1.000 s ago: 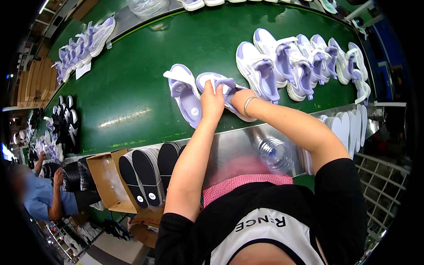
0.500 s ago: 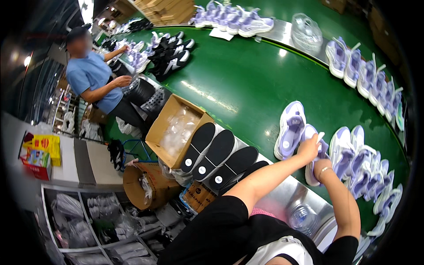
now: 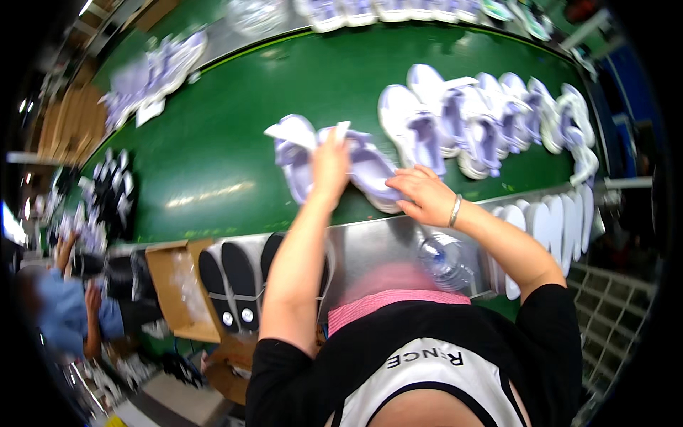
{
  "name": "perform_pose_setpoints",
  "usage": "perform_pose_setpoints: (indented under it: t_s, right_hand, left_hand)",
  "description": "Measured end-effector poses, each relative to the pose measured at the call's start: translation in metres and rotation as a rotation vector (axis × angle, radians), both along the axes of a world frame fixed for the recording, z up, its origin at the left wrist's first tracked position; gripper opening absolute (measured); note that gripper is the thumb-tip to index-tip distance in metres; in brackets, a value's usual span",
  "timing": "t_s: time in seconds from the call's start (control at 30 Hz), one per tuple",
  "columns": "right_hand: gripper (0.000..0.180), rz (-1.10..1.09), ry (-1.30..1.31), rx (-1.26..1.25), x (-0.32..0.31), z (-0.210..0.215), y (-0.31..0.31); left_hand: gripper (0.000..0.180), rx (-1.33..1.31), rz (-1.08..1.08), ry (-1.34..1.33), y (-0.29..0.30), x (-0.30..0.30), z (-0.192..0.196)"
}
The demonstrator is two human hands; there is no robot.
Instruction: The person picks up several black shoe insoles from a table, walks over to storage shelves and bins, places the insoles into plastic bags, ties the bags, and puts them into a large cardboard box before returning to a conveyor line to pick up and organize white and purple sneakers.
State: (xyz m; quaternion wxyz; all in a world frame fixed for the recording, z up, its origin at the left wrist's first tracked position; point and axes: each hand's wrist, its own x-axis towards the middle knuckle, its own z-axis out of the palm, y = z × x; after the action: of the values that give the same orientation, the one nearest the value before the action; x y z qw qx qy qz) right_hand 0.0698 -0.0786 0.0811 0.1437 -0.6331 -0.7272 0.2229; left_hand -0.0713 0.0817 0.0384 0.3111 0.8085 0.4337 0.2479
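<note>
Two white-and-lilac sneakers lie side by side on the green belt in front of me. The left one (image 3: 299, 167) has its white strap folded out over the top. On the right sneaker (image 3: 373, 171), my left hand (image 3: 330, 171), blurred by motion, grips the upper front part beside its raised white strap (image 3: 342, 131). My right hand (image 3: 429, 198), with a bracelet at the wrist, rests its outstretched fingers on that sneaker's heel rim. More lilac sneakers (image 3: 416, 124) stand in a row just right of my right hand.
Black insoles (image 3: 237, 277) and a cardboard box (image 3: 171, 292) line the belt's near edge at left. A clear plastic bottle (image 3: 442, 260) and white insoles (image 3: 512, 245) lie near my right arm. A co-worker (image 3: 75, 313) stands far left. More sneakers (image 3: 327, 14) line the far ledge.
My view has swung to the right, so the belt now runs across in front of me. My right hand has come out of the shoe opening and spread its fingers on the heel.
</note>
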Motion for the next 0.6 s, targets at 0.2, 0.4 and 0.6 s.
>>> perform_pose_setpoints:
  t_s: [0.2, 0.4, 0.6]
  right_hand:
    - [0.024, -0.752, -0.087, 0.189, 0.066, 0.019, -0.154]
    - [0.037, -1.013, -0.307, -0.146, 0.049, 0.006, -0.258]
    - [0.04, -1.036, -0.332, -0.346, 0.035, -0.002, -0.236]
  left_hand:
    - [0.028, 0.605, 0.067, 0.011, 0.017, -0.011, 0.042]
    - [0.033, 0.176, -0.586, 0.347, -0.081, 0.055, 0.023]
    - [0.026, -0.029, -0.613, 0.115, -0.109, 0.056, -0.01]
